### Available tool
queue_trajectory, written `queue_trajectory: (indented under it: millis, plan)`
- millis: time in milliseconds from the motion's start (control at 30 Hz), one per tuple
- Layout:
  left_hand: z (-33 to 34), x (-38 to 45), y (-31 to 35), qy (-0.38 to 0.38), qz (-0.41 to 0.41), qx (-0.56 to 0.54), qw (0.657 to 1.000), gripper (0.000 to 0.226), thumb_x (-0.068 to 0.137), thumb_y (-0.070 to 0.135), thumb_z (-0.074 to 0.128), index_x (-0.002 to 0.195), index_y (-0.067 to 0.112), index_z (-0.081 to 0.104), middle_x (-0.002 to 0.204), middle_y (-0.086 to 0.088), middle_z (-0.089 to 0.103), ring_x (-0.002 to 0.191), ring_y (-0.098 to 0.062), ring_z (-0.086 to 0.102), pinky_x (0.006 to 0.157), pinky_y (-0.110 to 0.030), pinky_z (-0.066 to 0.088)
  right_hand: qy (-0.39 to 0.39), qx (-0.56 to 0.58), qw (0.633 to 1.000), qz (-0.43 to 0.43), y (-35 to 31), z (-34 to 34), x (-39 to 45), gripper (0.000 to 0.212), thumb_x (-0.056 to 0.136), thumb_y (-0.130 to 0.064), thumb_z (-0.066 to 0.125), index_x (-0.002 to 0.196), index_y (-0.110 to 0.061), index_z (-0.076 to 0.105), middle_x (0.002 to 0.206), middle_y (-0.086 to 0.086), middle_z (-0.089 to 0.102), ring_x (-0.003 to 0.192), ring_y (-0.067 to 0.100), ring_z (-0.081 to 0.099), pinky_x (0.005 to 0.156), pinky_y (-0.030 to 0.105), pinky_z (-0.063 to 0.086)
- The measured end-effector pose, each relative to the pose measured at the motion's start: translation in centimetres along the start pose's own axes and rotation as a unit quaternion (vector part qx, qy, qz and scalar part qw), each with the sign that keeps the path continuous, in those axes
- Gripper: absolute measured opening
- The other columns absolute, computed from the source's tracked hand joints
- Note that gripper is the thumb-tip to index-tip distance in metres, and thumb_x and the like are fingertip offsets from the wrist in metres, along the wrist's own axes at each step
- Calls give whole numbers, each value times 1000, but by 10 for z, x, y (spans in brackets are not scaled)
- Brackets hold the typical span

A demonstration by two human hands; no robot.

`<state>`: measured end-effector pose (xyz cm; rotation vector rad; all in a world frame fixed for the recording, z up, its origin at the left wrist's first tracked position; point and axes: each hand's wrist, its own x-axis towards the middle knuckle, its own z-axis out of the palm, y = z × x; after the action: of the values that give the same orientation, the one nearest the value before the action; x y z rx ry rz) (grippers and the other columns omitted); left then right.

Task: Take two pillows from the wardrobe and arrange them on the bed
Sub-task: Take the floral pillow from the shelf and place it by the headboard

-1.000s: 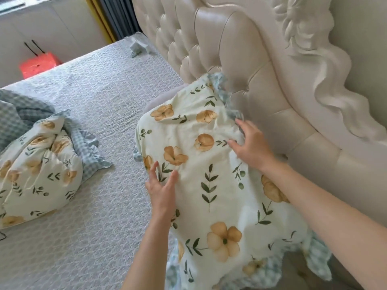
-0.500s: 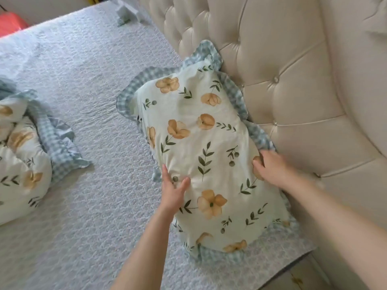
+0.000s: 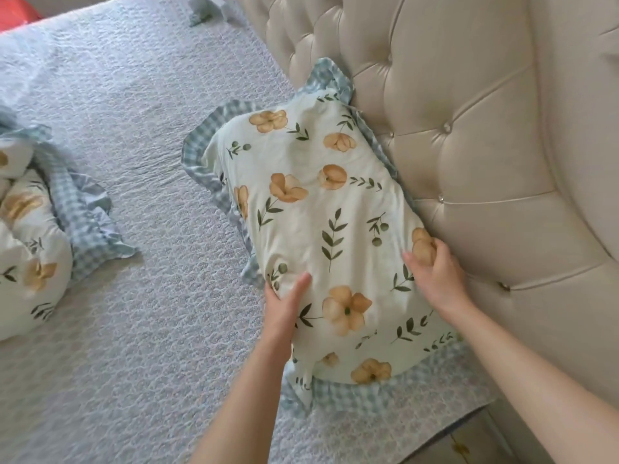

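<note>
A cream pillow (image 3: 318,209) with orange flowers, green sprigs and a blue gingham frill lies flat on the bed (image 3: 140,202), its long side against the padded headboard (image 3: 469,135). My left hand (image 3: 284,306) grips its near left edge, thumb on top. My right hand (image 3: 435,272) clasps the edge beside the headboard. A second pillow (image 3: 30,249) of the same print lies crumpled at the left, cut off by the frame edge.
The bed carries a pale grey-blue quilted cover. A small crumpled bit of fabric (image 3: 201,11) lies at the far end by the headboard. A red object (image 3: 16,11) shows at the top left corner. The bed's near corner ends at the lower right.
The pillow came down from leaning on the headboard to lying flat on the bed. Both hands slid toward its near end and now hold its two sides.
</note>
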<state>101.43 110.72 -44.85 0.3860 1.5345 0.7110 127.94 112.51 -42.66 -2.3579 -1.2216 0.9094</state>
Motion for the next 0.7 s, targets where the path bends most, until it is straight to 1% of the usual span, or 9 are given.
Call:
queue_trajectory:
  millis: [67, 133, 167, 233, 300, 367, 500, 600, 700]
  plan:
    - [10, 2, 6, -3, 17, -2, 1000, 117, 59, 65, 81, 155, 36, 22, 154, -3, 42, 135, -28, 47, 110, -53, 41, 59, 3, 997, -53, -2, -5, 7, 83, 82, -61, 55, 146, -17, 26, 145, 14, 38, 132, 29, 36, 104, 36, 30]
    - [21, 6, 8, 2, 14, 11, 1000, 115, 70, 66, 76, 158, 38, 7, 162, -3, 27, 145, -30, 33, 114, -54, 34, 93, 6, 991, -100, -3, -8, 13, 76, 86, -51, 56, 146, -20, 23, 146, 14, 36, 133, 26, 33, 102, 30, 25]
    - [25, 8, 7, 8, 11, 25, 1000, 112, 75, 67, 71, 158, 38, 2, 164, -3, 23, 147, -31, 29, 115, -55, 31, 96, -4, 988, -117, -2, -8, 15, 72, 87, -48, 56, 146, -21, 23, 144, 15, 36, 132, 26, 33, 101, 30, 26]
    - [30, 12, 0, 18, 20, 53, 998, 104, 82, 68, 62, 158, 36, -2, 165, -4, 21, 149, -32, 25, 118, -55, 26, 76, -45, 986, -143, 7, -4, 14, 67, 90, -44, 53, 145, -19, 25, 142, 15, 37, 129, 28, 36, 102, 33, 29]
    - [34, 13, -6, 25, 26, 74, 997, 101, 86, 66, 58, 159, 33, -4, 165, -6, 21, 149, -32, 24, 119, -55, 24, 48, -86, 985, -143, 17, 0, 11, 66, 92, -42, 49, 147, -16, 23, 145, 15, 33, 131, 30, 34, 105, 38, 30]
    - [35, 15, -9, 33, 22, 76, 996, 100, 87, 66, 57, 159, 33, -5, 166, -7, 19, 149, -33, 23, 119, -56, 23, 38, -91, 987, -131, 21, 3, 9, 68, 94, -40, 49, 149, -14, 20, 148, 15, 30, 134, 29, 31, 108, 41, 28]
    - [36, 14, -12, 40, 23, 59, 997, 98, 88, 63, 58, 159, 33, -3, 167, -4, 14, 151, -31, 19, 120, -53, 22, 25, -55, 992, -107, 13, -1, 7, 71, 91, -31, 56, 149, -13, 20, 148, 12, 30, 134, 26, 31, 107, 35, 26]
    - [34, 6, -14, 32, 34, 78, 996, 94, 92, 59, 55, 159, 31, -4, 168, -3, 12, 152, -30, 16, 120, -52, 20, 22, -79, 991, -111, 16, -4, -8, 73, 92, -28, 56, 151, -12, 15, 149, 11, 24, 134, 26, 30, 110, 37, 28]
    - [32, -7, -13, 22, 35, 105, 994, 89, 95, 54, 54, 159, 28, -2, 167, -2, 14, 151, -30, 19, 120, -51, 22, 24, -68, 993, -98, 20, -5, -26, 76, 92, -24, 57, 152, -13, 12, 152, 9, 17, 136, 26, 29, 109, 36, 29]
